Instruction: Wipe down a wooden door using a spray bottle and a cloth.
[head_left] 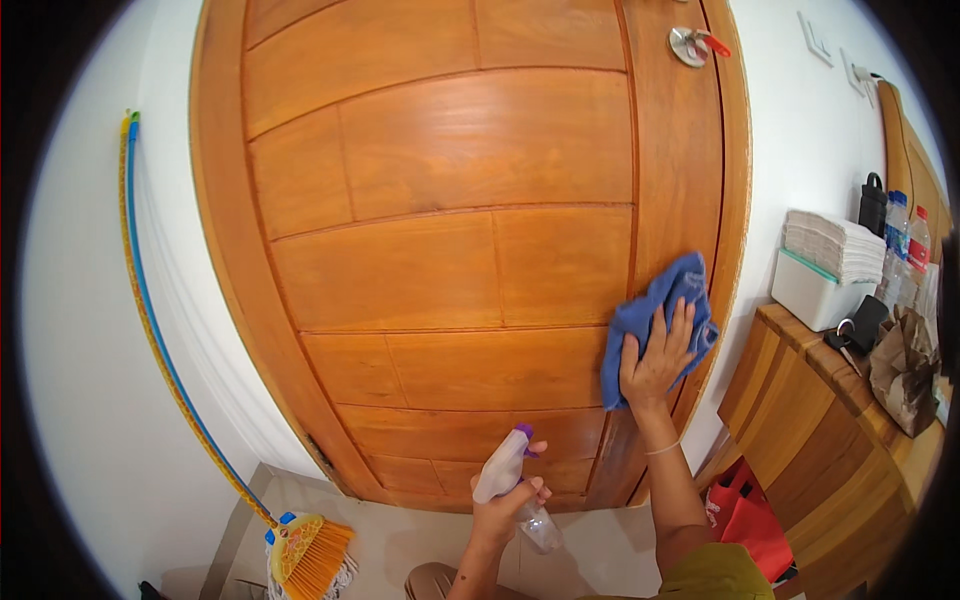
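Note:
A brown wooden door (420,275) with grooved panels stands in front of me. My right hand (660,358) lies with fingers spread over a blue cloth (640,318), pressing it flat against the door's right side, below the handle. Lower down, my left hand (503,510) is wrapped round a spray bottle (500,470) with a white head, a purple nozzle and a clear body. One finger is by its trigger. The bottle is tilted and held apart from the door.
At the left, a yellow broom (305,555) and a blue-handled mop lean on the white wall. A wooden cabinet (800,410) at the right bears a tissue box (815,290), bottles (895,240) and a crumpled paper bag (905,370). A red bag (748,520) stands below. The door has a red-levered handle (700,45).

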